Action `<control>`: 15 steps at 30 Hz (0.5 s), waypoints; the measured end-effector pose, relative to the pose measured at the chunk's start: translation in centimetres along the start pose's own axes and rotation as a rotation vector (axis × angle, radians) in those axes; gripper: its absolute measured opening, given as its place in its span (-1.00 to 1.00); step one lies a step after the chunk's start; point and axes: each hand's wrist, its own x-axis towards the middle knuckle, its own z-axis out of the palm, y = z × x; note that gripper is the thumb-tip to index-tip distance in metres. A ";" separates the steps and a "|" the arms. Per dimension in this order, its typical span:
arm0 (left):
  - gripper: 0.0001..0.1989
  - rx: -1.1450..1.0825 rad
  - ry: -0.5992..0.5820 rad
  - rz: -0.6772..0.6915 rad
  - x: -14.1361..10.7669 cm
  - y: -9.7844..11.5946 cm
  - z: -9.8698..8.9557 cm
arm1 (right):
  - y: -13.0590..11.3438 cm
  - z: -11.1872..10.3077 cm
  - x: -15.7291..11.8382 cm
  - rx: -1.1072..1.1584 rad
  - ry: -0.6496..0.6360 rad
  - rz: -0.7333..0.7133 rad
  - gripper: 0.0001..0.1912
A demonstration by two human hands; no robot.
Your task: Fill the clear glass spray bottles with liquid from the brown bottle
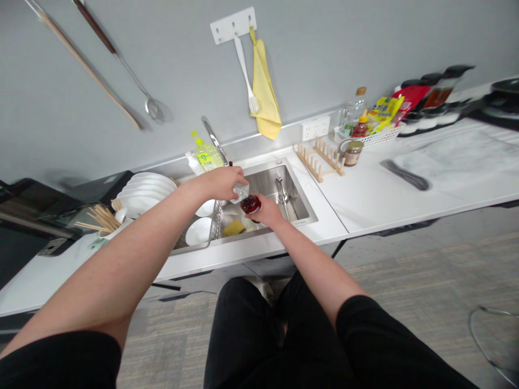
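Over the steel sink (305, 200), my left hand (227, 182) has its fingers closed on a small clear container (241, 191), whose exact kind is hard to make out. Just below and to the right of it, my right hand (266, 210) grips a round dark red container (250, 204), possibly with red liquid in it. The two containers are very close; whether they touch I cannot tell. A yellow sponge (234, 227) lies in the sink below my hands. The faucet (214, 141) rises behind my left hand.
White bowls (199, 231) sit in a rack on the sink's left side, near stacked plates (146, 186) and chopsticks (103, 217). Yellow dish soap (207, 153) stands behind. To the right are a wooden rack (321, 159), a jar (353, 153) and a condiment basket (381, 136).
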 end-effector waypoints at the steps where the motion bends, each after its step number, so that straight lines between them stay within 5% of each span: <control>1: -0.36 0.015 -0.009 -0.004 0.0 0.2 -0.1 | 0.0 0.0 0.0 0.000 0.000 0.001 -0.16; 15: -0.33 0.121 -0.069 -0.019 0.5 1.3 -1.1 | -0.1 -0.1 0.0 0.003 0.009 0.018 -0.15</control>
